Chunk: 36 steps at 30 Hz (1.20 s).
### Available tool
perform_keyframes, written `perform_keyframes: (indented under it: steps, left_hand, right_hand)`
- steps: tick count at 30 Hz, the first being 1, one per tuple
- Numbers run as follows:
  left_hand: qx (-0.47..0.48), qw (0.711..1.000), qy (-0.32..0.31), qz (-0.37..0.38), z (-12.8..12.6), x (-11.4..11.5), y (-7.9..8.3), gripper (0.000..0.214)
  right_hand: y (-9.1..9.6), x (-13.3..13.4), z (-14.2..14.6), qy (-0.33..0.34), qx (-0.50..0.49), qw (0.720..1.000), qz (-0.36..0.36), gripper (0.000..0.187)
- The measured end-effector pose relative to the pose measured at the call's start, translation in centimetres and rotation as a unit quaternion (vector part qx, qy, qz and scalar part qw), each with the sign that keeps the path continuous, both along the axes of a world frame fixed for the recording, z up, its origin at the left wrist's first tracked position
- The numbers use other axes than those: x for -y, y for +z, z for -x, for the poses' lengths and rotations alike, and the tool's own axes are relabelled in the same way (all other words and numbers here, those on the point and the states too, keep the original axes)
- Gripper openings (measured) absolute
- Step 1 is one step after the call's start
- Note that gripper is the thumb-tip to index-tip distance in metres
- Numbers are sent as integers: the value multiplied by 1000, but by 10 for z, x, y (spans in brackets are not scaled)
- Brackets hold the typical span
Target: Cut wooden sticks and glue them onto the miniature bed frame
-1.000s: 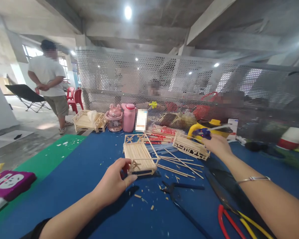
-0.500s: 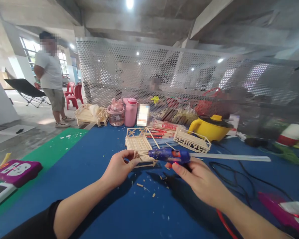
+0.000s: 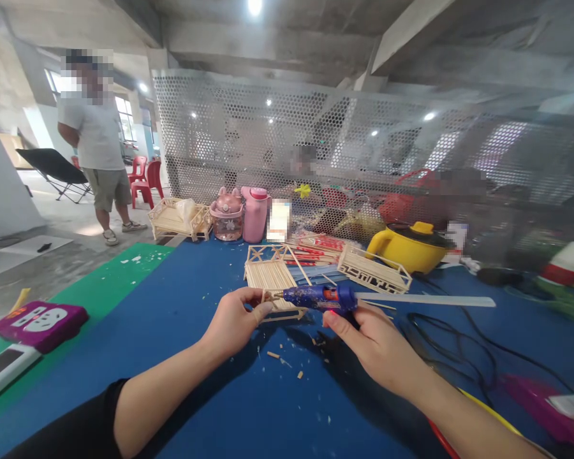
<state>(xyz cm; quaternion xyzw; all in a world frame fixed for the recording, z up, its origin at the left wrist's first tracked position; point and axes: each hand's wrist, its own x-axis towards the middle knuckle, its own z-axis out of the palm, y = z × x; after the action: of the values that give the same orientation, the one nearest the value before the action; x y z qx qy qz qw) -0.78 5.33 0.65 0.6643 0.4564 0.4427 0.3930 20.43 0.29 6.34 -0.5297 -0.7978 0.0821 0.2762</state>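
My right hand (image 3: 375,341) is wrapped round the handle of a blue hot glue gun (image 3: 310,298), with a long clear glue stick (image 3: 425,299) poking out of its back. The gun's nozzle points left, at the fingertips of my left hand (image 3: 232,322). Thumb and forefinger there pinch a small wooden stick piece (image 3: 266,296), partly hidden by the fingers. Just behind lies a small bed-like frame of wooden sticks (image 3: 270,275) with a crossed end panel. Whether the held piece touches this frame, I cannot tell.
Red-tipped sticks (image 3: 310,255), another stick model (image 3: 375,271) and a yellow pot (image 3: 411,248) stand behind. Further left are pink bottles (image 3: 255,217) and a stick frame (image 3: 176,220). A black cable (image 3: 454,344) lies at right. A person (image 3: 93,140) stands beyond the table.
The glue gun has moved slightly left, its nozzle now right at my left fingertips. My left hand keeps its pinch. The whole view has shifted a little.
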Motion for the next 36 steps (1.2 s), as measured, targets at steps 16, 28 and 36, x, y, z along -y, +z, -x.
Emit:
perform_keyframes:
  steps: [16, 28, 36]
  left_hand:
    - [-9, 1000, -3, -19, 1, 0, 1, 23]
    - [-10, 1000, 11, -19, 3, -3, -8, 23]
    - [-35, 999, 23, -12, 4, -1, -6, 25]
  right_hand:
    - [-6, -3, 1, 7, 1, 1000, -15, 35]
    - [-5, 2, -5, 7, -2, 1000, -13, 33]
    - [-3, 7, -2, 14, -5, 1000, 3, 32]
